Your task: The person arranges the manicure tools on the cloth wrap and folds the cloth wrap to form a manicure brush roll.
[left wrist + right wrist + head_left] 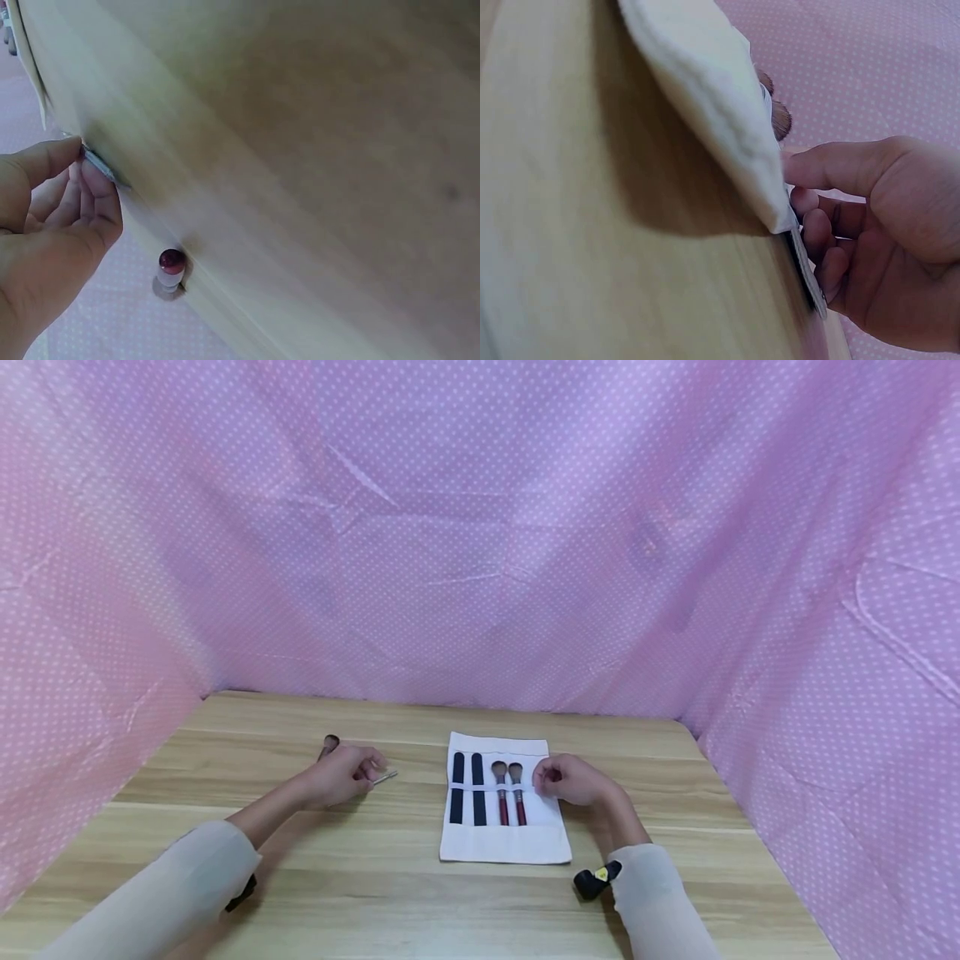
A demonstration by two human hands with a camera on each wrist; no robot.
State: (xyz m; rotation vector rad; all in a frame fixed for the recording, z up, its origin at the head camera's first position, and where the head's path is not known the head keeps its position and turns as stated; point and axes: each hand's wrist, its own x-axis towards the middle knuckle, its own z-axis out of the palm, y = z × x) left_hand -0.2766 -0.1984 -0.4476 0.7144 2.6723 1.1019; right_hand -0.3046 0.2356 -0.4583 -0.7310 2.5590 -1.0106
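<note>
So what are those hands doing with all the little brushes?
A person sits at a wooden table with a white cloth brush roll laid open. Two red-handled brushes sit in its slots beside two dark ones. The right hand pinches the roll's right edge. The left hand grips a thin silvery stick, off to the left of the roll. Another brush lies loose just beyond that hand.
</note>
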